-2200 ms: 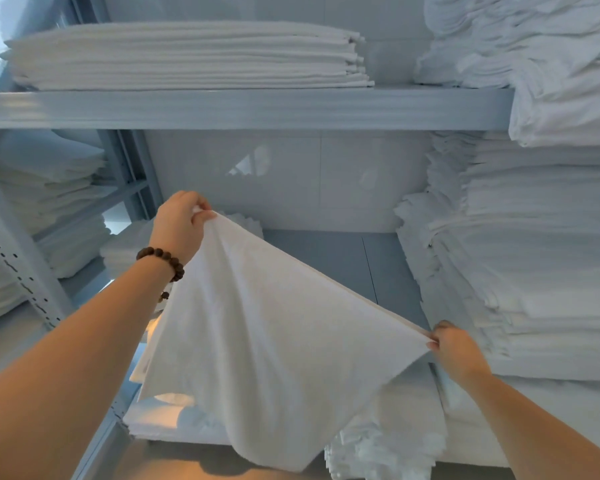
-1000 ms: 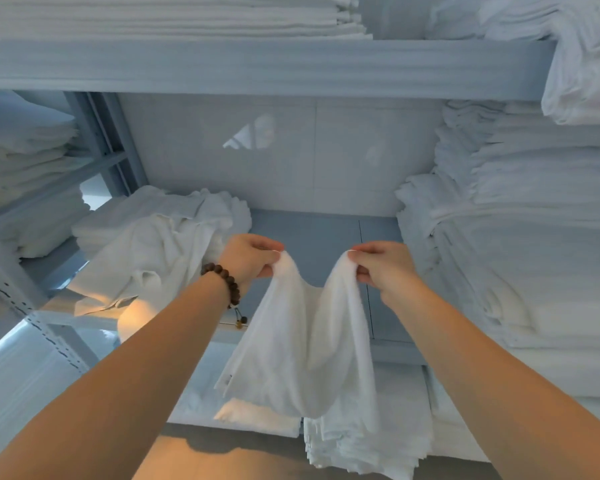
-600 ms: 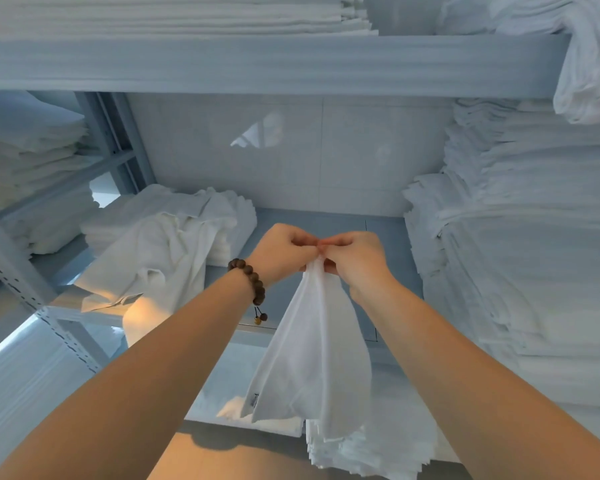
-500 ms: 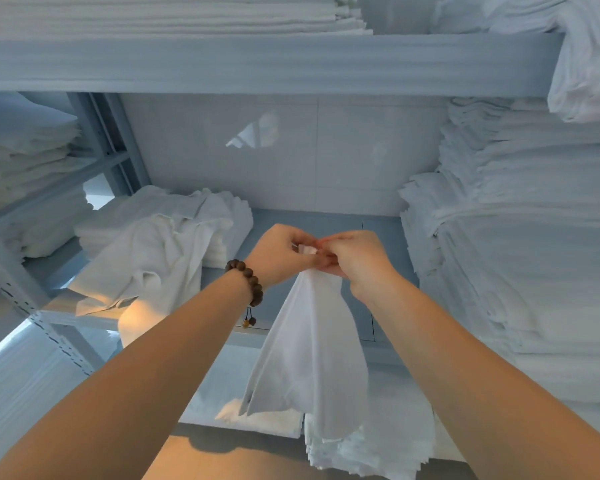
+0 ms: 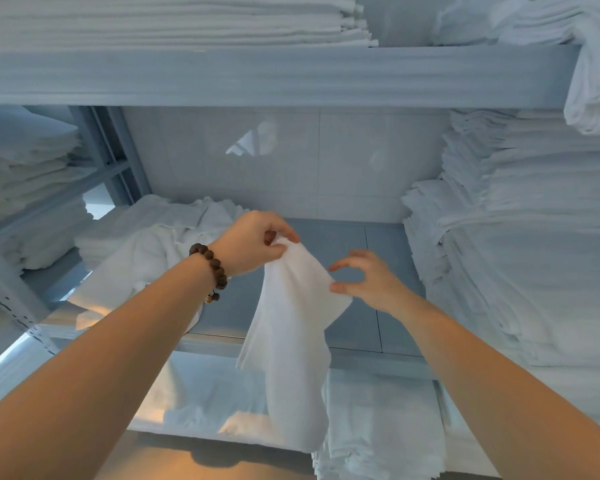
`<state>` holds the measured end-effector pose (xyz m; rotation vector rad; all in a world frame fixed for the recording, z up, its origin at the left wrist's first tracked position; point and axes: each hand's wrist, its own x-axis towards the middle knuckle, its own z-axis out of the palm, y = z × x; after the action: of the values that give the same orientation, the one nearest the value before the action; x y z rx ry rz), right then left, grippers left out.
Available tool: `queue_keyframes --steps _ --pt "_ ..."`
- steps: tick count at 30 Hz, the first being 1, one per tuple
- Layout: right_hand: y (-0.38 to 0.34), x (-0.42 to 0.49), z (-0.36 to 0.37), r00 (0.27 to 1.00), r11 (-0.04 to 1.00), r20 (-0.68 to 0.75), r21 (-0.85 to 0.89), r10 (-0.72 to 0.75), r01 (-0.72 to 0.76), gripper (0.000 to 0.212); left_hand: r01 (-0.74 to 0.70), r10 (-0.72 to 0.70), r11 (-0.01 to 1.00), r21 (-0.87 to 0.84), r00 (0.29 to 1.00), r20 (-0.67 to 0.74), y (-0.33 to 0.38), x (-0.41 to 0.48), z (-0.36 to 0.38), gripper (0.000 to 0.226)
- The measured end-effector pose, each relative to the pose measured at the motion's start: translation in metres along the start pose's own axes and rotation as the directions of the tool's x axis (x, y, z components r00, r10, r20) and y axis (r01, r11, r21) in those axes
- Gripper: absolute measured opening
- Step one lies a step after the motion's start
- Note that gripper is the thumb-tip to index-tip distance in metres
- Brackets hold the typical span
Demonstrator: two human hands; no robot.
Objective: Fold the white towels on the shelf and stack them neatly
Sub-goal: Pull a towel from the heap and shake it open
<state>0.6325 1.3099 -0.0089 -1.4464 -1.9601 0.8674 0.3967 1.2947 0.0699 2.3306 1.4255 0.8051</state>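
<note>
A white towel (image 5: 291,341) hangs doubled over in front of the grey shelf (image 5: 347,244), its lower end dangling below the shelf's front edge. My left hand (image 5: 253,242), a bead bracelet on its wrist, pinches both top corners together. My right hand (image 5: 368,282) sits just right of the towel's upper edge, forefinger and thumb curved apart in a C. The thumb tip lies against the towel's edge, and nothing is pinched between the fingers.
A rumpled heap of unfolded white towels (image 5: 153,244) lies on the shelf's left part. Tall folded stacks (image 5: 520,244) fill the right side. More folded towels (image 5: 174,19) rest on the upper shelf, and others (image 5: 378,427) on the level below. A rack post (image 5: 11,306) stands at left.
The hands brought the towel's two top corners together, folding it in half. The left hand took both corners, and the right hand let go and moved right and slightly down.
</note>
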Motion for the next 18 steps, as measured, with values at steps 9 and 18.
queue_keyframes --steps 9,18 --pt "0.041 0.012 0.04 0.985 0.984 0.168 -0.178 0.05 -0.019 0.036 -0.051 0.053 0.998 0.027 0.996 -0.068 -0.015 -0.012 -0.032 0.026" --pt "0.023 0.024 0.018 0.997 0.999 -0.081 0.05 -0.004 0.008 0.019 0.044 -0.002 0.945 0.324 0.991 -0.131 -0.073 -0.038 -0.049 0.013"
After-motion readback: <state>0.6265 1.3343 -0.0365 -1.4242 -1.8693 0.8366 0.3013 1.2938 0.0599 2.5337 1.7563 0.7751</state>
